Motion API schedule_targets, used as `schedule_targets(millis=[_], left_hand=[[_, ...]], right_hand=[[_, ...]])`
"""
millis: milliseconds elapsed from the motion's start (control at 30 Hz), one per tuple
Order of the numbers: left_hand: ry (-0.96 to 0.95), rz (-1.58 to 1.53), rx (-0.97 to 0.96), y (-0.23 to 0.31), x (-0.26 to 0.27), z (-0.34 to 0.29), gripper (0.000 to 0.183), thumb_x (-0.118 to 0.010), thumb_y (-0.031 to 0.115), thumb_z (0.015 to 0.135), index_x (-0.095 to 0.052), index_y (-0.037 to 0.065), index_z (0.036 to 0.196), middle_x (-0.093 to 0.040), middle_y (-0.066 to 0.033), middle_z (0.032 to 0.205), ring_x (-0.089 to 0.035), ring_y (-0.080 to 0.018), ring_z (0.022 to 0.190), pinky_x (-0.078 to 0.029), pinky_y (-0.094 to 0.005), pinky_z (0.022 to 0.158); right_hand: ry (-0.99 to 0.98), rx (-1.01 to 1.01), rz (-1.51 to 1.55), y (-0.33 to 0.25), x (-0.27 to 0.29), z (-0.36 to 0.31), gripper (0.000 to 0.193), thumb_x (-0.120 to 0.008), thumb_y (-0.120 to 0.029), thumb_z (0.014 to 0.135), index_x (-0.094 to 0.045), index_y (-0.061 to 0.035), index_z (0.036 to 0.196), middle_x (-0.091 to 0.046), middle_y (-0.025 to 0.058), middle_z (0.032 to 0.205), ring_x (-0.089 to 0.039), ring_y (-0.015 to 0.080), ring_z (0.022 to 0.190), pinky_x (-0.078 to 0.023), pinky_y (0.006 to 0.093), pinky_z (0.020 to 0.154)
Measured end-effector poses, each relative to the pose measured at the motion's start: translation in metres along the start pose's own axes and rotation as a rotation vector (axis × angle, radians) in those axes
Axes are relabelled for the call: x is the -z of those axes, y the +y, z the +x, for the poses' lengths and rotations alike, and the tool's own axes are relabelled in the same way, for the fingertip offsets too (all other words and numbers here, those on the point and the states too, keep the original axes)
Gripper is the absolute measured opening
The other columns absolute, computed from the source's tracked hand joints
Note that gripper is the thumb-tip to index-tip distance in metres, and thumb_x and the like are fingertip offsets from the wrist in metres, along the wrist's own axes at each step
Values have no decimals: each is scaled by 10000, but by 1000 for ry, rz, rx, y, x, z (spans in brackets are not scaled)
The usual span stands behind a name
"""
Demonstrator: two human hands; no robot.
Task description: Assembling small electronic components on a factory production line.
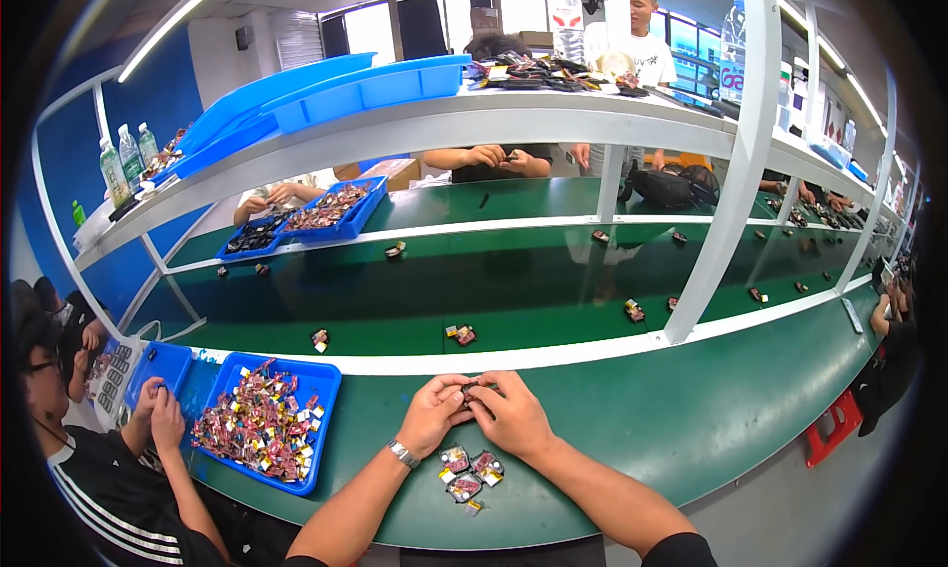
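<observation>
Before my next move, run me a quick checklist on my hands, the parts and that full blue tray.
1. Both hands on the part: ok; left hand and right hand meet at the held part.
2. Held part's condition: cannot tell; fingers mostly cover it.
3. Space between forearms free: not ok; small assemblies lie there.
4. Blue tray flat on the bench: ok, to your left.
5. Neighbour's hands away from yours: ok, left of the tray.

From my head, a wide fisheye looks down and forward over my left hand [433, 416] and right hand [515, 415]. It sits near, above and behind them, taking in the desk [632, 409] around them and the shelf [553, 126] beyond.
</observation>
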State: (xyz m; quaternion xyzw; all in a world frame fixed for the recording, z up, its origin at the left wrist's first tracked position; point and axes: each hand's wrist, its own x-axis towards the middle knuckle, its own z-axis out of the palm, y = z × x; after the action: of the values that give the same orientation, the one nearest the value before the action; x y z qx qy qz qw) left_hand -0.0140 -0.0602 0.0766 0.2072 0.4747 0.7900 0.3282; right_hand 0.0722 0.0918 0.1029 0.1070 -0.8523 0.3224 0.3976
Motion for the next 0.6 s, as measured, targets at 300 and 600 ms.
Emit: schedule_targets(millis=[300,600], left_hand=[[17,60,10,2,-5,-1,224,-475,31,987,-496,8,1209,-620,-120,1170,-624,-182,1068,-549,-333,915],[160,230,-62,-4,-13,2,187,-556,37,951,-540,-9,1132,-647,-104,1102,-650,-163,974,-581,-305,816]], right_hand=[[30,1,-56,4,-5,-2,179,-732,-21,733,-684,-39,905,-618,87,954,-628,250,849,-542,343,708],[29,-4,-82,5,-2,-1,180,-728,-15,749,-678,-27,921,-615,85,941,-637,230,839,-544,320,713]])
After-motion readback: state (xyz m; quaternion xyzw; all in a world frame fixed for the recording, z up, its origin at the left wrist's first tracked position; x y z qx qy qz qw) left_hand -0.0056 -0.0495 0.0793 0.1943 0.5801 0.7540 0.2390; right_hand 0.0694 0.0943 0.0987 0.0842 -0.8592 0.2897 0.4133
